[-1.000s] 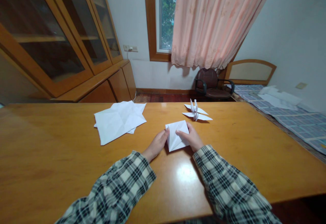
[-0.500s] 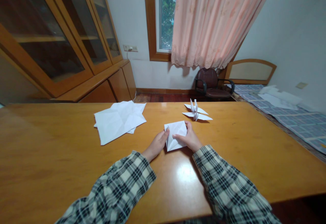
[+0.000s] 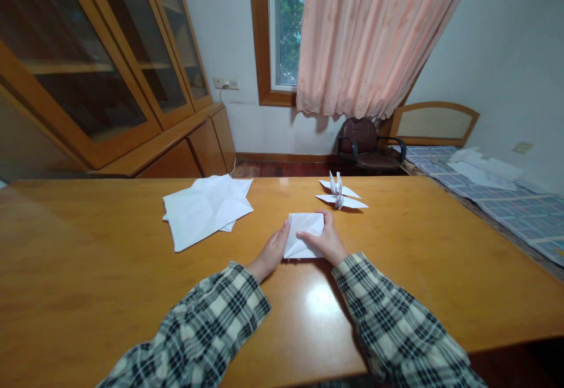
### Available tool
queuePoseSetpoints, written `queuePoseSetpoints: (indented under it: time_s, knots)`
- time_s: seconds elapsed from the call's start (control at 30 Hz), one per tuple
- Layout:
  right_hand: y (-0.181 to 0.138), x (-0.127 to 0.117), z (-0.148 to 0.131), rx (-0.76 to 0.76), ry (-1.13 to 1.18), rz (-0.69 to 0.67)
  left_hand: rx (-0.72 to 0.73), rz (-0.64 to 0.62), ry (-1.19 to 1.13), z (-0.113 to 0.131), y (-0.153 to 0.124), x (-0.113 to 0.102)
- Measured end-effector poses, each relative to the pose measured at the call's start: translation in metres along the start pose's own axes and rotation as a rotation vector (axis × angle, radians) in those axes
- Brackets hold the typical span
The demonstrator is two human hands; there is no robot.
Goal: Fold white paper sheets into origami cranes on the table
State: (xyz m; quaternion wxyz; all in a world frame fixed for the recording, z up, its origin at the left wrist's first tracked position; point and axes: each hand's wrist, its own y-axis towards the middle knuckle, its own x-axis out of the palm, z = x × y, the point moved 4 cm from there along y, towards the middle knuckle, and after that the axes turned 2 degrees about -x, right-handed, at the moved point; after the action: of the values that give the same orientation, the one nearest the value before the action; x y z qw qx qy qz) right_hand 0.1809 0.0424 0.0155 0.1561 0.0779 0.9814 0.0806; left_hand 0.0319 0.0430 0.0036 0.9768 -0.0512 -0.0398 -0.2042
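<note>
Varnished wood surface (image 3: 88, 294), glossy, extends well past all items left and right; creased white sheets (image 3: 207, 214) lie left, near its far edge. Two sharp-winged paper cranes (image 3: 339, 194) stand right of centre, near that edge. Folded white square (image 3: 304, 223), roughly mid-surface, between left hand (image 3: 270, 253) and right hand (image 3: 331, 242): fingers of both grip its opposite sides.

Soft light, white glare on table (image 3: 324, 303)
</note>
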Motion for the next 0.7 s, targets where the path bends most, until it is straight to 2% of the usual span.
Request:
queuePoseSetpoints:
  time_s: [0.07, 0.23, 0.43, 0.7]
  knots:
    - [0.0001, -0.0001, 0.0010, 0.008, 0.024, 0.007, -0.009, -0.009, -0.030, 0.0003, 0.0007, -0.0002]
    - [0.0009, -0.0017, 0.0010, 0.014, 0.050, 0.021, 0.079, 0.015, -0.047, 0.0062, 0.0013, -0.0015]
    - [0.0010, -0.0011, 0.0018, 0.006, 0.044, 0.026, 0.071, -0.011, -0.076, 0.0047, 0.0023, -0.0001]
    - [-0.0003, 0.0020, 0.0028, -0.116, -0.104, 0.050, 0.061, 0.016, 0.039, 0.0041, 0.0000, -0.0005]
